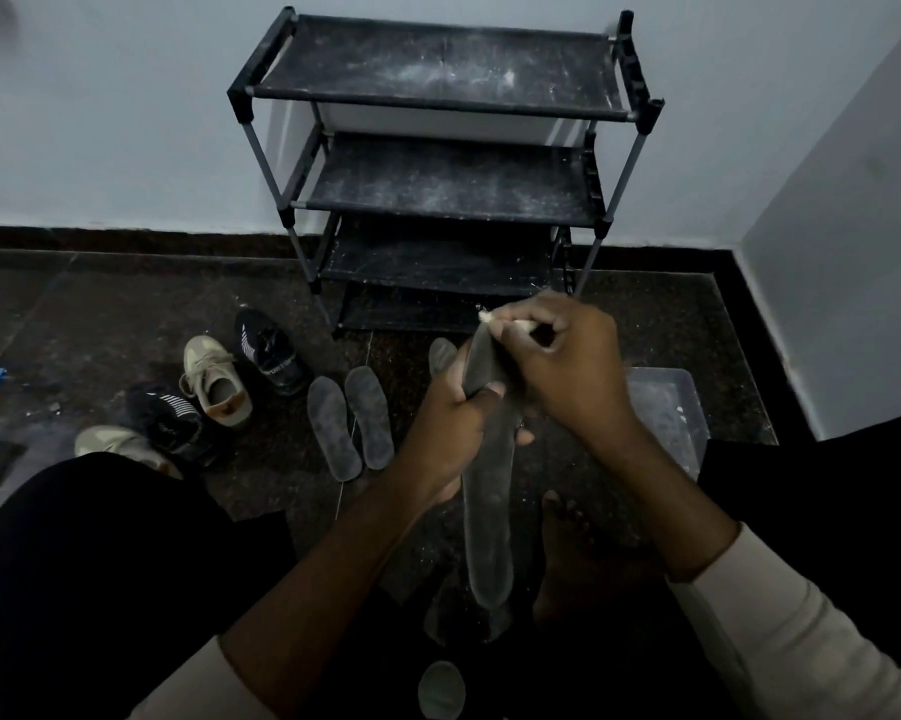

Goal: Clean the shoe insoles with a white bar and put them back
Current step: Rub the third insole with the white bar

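1. The insole, in front of the shoe rack, looks light and bendy (it curves), so we support its middle.
2. Our left hand grips it there.
3. Our right hand pinches the white bar, probably crumbly, at its rack-side end.

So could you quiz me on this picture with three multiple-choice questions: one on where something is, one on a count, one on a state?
1. Where is the white bar?
A) on a table
B) in the right hand
C) in a pocket

2. How many shoes lie on the floor?
A) two
B) four
C) six

3. How is the insole that is being cleaned held?
A) flat on the floor
B) inside a shoe
C) gripped in the left hand

Answers:
1 B: its pale tip pokes out of the right hand's curled fingers.
2 B: two beige and two black ones show.
3 C: the left hand's fingers and thumb wrap round it.
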Demonstrator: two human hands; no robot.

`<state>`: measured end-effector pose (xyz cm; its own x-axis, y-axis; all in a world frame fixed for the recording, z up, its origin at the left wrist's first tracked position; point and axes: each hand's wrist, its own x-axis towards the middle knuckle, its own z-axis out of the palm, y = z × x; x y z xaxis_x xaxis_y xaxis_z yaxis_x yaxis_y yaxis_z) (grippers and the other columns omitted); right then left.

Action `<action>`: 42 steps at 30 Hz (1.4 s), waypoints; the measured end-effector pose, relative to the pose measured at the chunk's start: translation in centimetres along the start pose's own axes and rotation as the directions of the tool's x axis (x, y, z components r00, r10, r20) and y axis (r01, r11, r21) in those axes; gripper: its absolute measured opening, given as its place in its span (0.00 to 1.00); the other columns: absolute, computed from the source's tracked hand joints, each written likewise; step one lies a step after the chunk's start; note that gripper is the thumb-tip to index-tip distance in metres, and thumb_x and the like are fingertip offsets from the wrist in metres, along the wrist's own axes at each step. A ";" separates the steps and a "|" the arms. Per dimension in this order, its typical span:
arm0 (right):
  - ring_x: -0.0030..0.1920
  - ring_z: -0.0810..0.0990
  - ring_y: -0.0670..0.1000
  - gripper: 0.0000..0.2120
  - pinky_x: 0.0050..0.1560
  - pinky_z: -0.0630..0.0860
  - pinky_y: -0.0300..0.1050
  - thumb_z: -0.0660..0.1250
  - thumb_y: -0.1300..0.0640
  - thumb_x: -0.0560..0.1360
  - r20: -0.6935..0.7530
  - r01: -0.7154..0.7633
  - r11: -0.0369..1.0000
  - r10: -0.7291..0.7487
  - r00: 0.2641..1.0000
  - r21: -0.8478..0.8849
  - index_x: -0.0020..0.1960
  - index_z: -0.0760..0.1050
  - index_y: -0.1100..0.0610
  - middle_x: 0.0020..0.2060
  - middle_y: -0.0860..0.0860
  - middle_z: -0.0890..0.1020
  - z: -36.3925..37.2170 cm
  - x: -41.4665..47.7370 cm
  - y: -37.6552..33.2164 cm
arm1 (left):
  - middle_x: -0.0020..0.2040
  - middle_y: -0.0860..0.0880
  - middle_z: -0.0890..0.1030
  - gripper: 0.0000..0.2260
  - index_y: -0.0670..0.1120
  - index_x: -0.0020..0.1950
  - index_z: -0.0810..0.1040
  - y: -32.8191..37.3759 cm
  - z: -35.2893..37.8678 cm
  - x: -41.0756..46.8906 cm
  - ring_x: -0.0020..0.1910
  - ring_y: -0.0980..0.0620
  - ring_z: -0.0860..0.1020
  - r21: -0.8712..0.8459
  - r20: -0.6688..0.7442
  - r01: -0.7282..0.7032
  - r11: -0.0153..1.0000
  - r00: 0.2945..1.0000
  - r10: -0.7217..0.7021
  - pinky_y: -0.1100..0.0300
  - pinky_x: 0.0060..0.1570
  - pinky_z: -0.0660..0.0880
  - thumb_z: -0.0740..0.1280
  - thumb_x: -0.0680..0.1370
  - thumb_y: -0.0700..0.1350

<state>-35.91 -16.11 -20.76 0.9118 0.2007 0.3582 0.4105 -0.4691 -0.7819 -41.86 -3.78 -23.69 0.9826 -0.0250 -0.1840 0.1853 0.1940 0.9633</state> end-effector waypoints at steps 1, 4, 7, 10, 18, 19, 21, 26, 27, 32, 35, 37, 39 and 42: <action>0.47 0.82 0.40 0.05 0.48 0.75 0.31 0.73 0.62 0.76 0.048 0.025 1.000 -0.025 0.999 0.006 0.50 0.86 0.57 0.45 0.46 0.85 0.4 -0.7 -0.4 | 0.58 0.44 0.85 0.18 0.48 0.73 0.72 -0.1 -0.1 0.1 0.55 0.44 0.85 0.008 0.000 -0.012 1.000 1.000 0.012 0.49 0.49 0.84 0.59 0.85 0.34; 0.47 0.83 0.40 0.05 0.49 0.75 0.29 0.73 0.63 0.76 0.112 0.060 0.998 -0.060 0.992 -0.002 0.51 0.86 0.58 0.46 0.46 0.85 1.0 -1.4 -0.7 | 0.57 0.46 0.85 0.16 0.46 0.69 0.74 -0.1 -0.3 0.1 0.57 0.48 0.85 0.017 -0.026 -0.019 1.000 0.999 0.019 0.55 0.48 0.83 0.58 0.85 0.34; 0.45 0.82 0.41 0.04 0.47 0.77 0.35 0.72 0.61 0.76 -0.018 0.018 0.999 -0.018 1.000 -0.040 0.49 0.86 0.56 0.44 0.46 0.85 0.2 0.2 0.6 | 0.60 0.42 0.83 0.24 0.51 0.78 0.67 -0.3 -0.2 0.0 0.52 0.42 0.85 0.024 0.015 -0.018 1.000 1.000 0.018 0.49 0.45 0.83 0.60 0.85 0.33; 0.44 0.82 0.40 0.04 0.47 0.79 0.37 0.72 0.60 0.76 -0.070 -0.016 0.999 0.013 0.997 -0.045 0.49 0.86 0.57 0.43 0.47 0.85 -0.5 0.8 0.9 | 0.59 0.42 0.84 0.26 0.53 0.80 0.65 -0.1 -0.2 -0.2 0.49 0.40 0.85 0.047 0.040 -0.034 0.998 0.999 0.032 0.50 0.43 0.83 0.60 0.84 0.33; 0.45 0.82 0.40 0.04 0.46 0.74 0.30 0.73 0.62 0.76 0.035 0.037 0.998 -0.035 0.999 -0.052 0.49 0.86 0.56 0.43 0.46 0.85 -0.3 0.6 0.4 | 0.56 0.44 0.85 0.23 0.52 0.78 0.68 -0.1 -0.2 0.0 0.49 0.41 0.86 0.056 0.024 0.000 0.998 1.000 -0.002 0.48 0.45 0.84 0.60 0.85 0.35; 0.44 0.82 0.41 0.04 0.45 0.76 0.32 0.73 0.61 0.76 -0.001 0.015 0.998 -0.015 1.000 -0.054 0.49 0.86 0.56 0.43 0.47 0.85 -0.6 1.0 0.7 | 0.58 0.43 0.85 0.25 0.53 0.80 0.66 -0.2 -0.2 -0.1 0.49 0.40 0.86 0.051 0.028 -0.008 0.999 1.000 0.007 0.47 0.45 0.84 0.60 0.85 0.34; 0.45 0.82 0.41 0.04 0.46 0.78 0.36 0.72 0.61 0.76 -0.018 0.004 0.999 -0.005 1.000 -0.043 0.49 0.86 0.57 0.43 0.47 0.85 -0.7 1.0 0.7 | 0.59 0.42 0.84 0.26 0.54 0.80 0.66 0.0 -0.3 -0.2 0.50 0.38 0.85 0.036 0.032 -0.013 0.999 0.999 0.012 0.47 0.46 0.84 0.59 0.84 0.33; 0.46 0.83 0.41 0.05 0.48 0.75 0.31 0.72 0.64 0.76 0.143 0.083 0.997 -0.082 0.986 0.001 0.50 0.85 0.58 0.44 0.47 0.85 0.6 -1.5 -0.8 | 0.52 0.45 0.86 0.15 0.45 0.67 0.76 0.2 -0.2 -0.2 0.49 0.47 0.86 0.018 -0.006 0.014 1.000 1.000 -0.014 0.54 0.43 0.84 0.59 0.85 0.33; 0.46 0.83 0.42 0.05 0.47 0.76 0.32 0.73 0.63 0.76 0.126 0.079 0.997 -0.080 0.989 0.011 0.50 0.85 0.58 0.44 0.47 0.85 0.6 -1.2 -0.6 | 0.54 0.45 0.86 0.16 0.45 0.70 0.75 0.2 -0.1 -0.2 0.50 0.46 0.86 0.016 -0.002 0.019 1.000 1.000 -0.019 0.53 0.44 0.84 0.59 0.85 0.34; 0.45 0.83 0.42 0.04 0.47 0.80 0.42 0.72 0.59 0.77 -0.064 -0.018 1.000 0.017 0.998 -0.020 0.48 0.86 0.56 0.43 0.46 0.85 -0.7 1.2 1.4 | 0.59 0.44 0.85 0.29 0.56 0.81 0.64 -0.1 -0.2 -0.4 0.51 0.38 0.85 0.037 0.055 -0.034 0.999 0.998 0.032 0.47 0.46 0.84 0.60 0.84 0.32; 0.45 0.83 0.42 0.04 0.47 0.79 0.39 0.72 0.59 0.77 -0.064 -0.031 1.000 0.031 0.997 0.005 0.49 0.85 0.56 0.43 0.46 0.85 -0.6 0.4 0.9 | 0.61 0.44 0.84 0.29 0.56 0.80 0.65 -0.1 -0.3 -0.1 0.52 0.39 0.85 0.021 0.051 -0.028 0.999 0.998 0.027 0.43 0.49 0.84 0.60 0.84 0.32; 0.46 0.83 0.42 0.04 0.47 0.77 0.33 0.72 0.61 0.77 0.000 0.006 0.999 -0.006 1.000 0.039 0.49 0.85 0.58 0.44 0.46 0.85 0.4 -0.8 0.1 | 0.62 0.43 0.83 0.23 0.51 0.77 0.70 0.0 -0.4 0.1 0.55 0.42 0.85 0.008 0.023 -0.021 1.000 1.000 0.021 0.46 0.49 0.84 0.60 0.84 0.32; 0.47 0.83 0.41 0.04 0.47 0.75 0.30 0.72 0.64 0.76 0.060 0.054 0.998 -0.057 0.997 0.038 0.49 0.85 0.58 0.44 0.46 0.85 1.3 -1.6 -0.3 | 0.61 0.43 0.83 0.17 0.45 0.72 0.74 -0.1 -0.5 0.2 0.59 0.45 0.84 0.040 -0.018 -0.024 0.999 1.000 0.025 0.49 0.54 0.83 0.59 0.85 0.35; 0.45 0.82 0.41 0.02 0.45 0.75 0.31 0.73 0.61 0.76 0.019 0.035 0.999 -0.035 0.999 -0.016 0.48 0.84 0.57 0.43 0.46 0.84 1.1 -0.5 0.7 | 0.63 0.44 0.83 0.22 0.50 0.77 0.70 -0.2 -0.7 0.2 0.58 0.43 0.85 -0.013 0.004 -0.004 1.000 1.000 0.004 0.41 0.55 0.83 0.59 0.84 0.33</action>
<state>-36.08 -15.66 -22.08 0.8970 0.2332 0.3755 0.4420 -0.4757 -0.7605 -41.74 -3.13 -24.05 0.9834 -0.0281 -0.1792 0.1811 0.2066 0.9615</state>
